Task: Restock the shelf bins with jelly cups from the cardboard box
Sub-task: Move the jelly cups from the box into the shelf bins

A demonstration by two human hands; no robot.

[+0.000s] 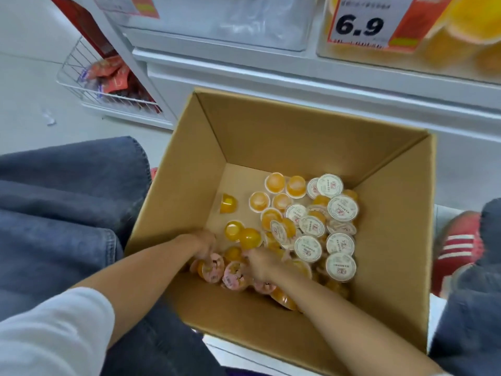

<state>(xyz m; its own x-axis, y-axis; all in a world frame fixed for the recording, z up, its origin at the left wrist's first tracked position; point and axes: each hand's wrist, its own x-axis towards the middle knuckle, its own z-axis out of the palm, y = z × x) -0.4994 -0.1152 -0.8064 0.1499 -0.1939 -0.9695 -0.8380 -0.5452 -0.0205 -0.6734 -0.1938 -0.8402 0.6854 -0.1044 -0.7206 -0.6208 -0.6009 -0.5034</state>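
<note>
head view, looking down into an open cardboard box point(271, 137) standing on the floor against the base of a white shelf unit; jelly cups point(307, 248) cover the near and right part of the box floor, some lid-up with white printed lids, some turned over to show orange jelly; one cup point(228, 203) lies apart, near the left wall; both bare forearms reach in over the near edge; left hand point(204, 246) is palm down, fingers curled over the pink-lidded cups point(234, 276) in the near corner; right hand point(260, 263) sits just beside it, fingers bent leftward onto the same cluster; blur hides how many cups each hand holds and whether any is lifted off the box floor; above the box, a clear shelf bin point(244, 23) and, to its right, a second bin point(474, 28) showing orange contents behind a price tag point(360, 23) reading 6.9; at left, a white wire basket point(78, 85) holding red packets; blue jeans point(67, 213) flank the box on both sides; a white sleeve point(54, 335) covers the left upper arm; a red shoe point(458, 245) with white stripes rests right of the box
</note>
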